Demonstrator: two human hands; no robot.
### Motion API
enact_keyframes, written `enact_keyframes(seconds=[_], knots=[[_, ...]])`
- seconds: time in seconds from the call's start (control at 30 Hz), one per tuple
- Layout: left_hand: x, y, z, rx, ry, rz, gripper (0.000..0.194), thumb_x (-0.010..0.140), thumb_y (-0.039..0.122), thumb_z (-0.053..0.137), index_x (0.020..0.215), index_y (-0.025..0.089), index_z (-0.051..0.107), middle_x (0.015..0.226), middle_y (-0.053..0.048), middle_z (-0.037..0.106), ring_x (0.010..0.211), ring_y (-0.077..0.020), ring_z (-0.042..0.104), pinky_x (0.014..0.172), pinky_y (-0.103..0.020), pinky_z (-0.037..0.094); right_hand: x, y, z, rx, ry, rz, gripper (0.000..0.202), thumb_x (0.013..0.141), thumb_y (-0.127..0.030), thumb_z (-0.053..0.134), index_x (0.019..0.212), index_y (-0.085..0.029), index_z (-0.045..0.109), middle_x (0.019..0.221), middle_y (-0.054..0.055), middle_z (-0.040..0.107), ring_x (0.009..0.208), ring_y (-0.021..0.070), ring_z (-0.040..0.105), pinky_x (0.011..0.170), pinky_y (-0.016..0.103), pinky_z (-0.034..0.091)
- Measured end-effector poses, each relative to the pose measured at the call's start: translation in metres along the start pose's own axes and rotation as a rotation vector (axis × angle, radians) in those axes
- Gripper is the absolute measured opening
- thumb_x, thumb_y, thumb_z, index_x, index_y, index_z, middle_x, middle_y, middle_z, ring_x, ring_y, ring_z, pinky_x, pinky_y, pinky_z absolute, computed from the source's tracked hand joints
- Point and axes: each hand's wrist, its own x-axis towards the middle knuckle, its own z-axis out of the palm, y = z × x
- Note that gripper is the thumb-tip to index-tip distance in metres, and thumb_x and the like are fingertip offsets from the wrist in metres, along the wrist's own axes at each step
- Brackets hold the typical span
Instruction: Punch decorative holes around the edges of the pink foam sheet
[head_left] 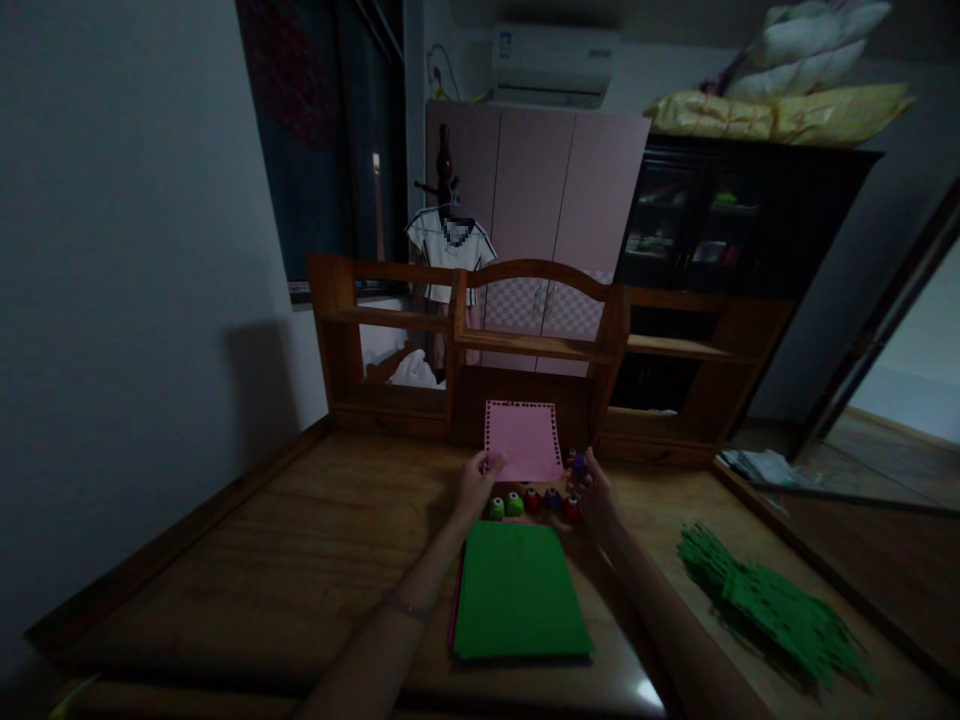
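Observation:
My left hand (475, 485) pinches the lower left edge of a pink sheet of paper (521, 442), which is held up off the table. Dark punched-looking marks run along the sheet's top and two sides. Near its lower right corner, my right hand (598, 490) is closed around a small purple craft punch (579, 466). Below the sheet stands a row of similar small punches: a green punch (514, 503), a red punch (532, 499), a purple punch (553, 499) and others. Closer to me lies a stack of green paper (520, 592), with a pink edge showing at its left.
To the right, a heap of green cut paper pieces (776, 605) lies on the wooden table (300, 545). A wooden shelf unit (536, 345) rises along the table's back. A white wall (150, 300) borders the left side.

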Motion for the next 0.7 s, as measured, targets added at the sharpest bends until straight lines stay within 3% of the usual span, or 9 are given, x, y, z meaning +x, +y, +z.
enact_keyframes(seconds=[0.27, 0.5, 0.7], knots=[[-0.0005, -0.0005, -0.0009, -0.013, -0.022, -0.001, 0.039, 0.077, 0.048, 0.057, 0.091, 0.012, 0.063, 0.085, -0.006, 0.064, 0.078, -0.0178, 0.057, 0.067, -0.025, 0.041, -0.0036, -0.0012, 0.0031, -0.003, -0.004, -0.032, 0.034, 0.068, -0.052, 0.068, 0.076, -0.019, 0.063, 0.07, 0.002, 0.066, 0.051, 0.0109, 0.055, 0.046, 0.022, 0.044], [0.0001, 0.0, -0.0003, -0.003, -0.014, -0.016, 0.041, 0.077, 0.049, 0.057, 0.093, 0.012, 0.063, 0.088, -0.006, 0.065, 0.08, -0.0184, 0.058, 0.069, -0.026, 0.043, -0.0046, -0.0004, 0.0033, 0.007, -0.037, -0.038, 0.034, 0.07, -0.053, 0.066, 0.07, -0.019, 0.058, 0.056, -0.002, 0.057, 0.042, 0.0081, 0.045, 0.038, 0.021, 0.037], [-0.0001, -0.0014, -0.0013, 0.004, -0.006, 0.003, 0.039, 0.077, 0.048, 0.057, 0.093, 0.013, 0.063, 0.088, -0.006, 0.066, 0.081, -0.0187, 0.059, 0.07, -0.026, 0.043, -0.0089, -0.0011, 0.0027, -0.061, -0.041, -0.241, 0.025, 0.071, -0.046, 0.067, 0.077, -0.023, 0.058, 0.062, -0.004, 0.057, 0.044, 0.0067, 0.044, 0.037, 0.018, 0.032]])
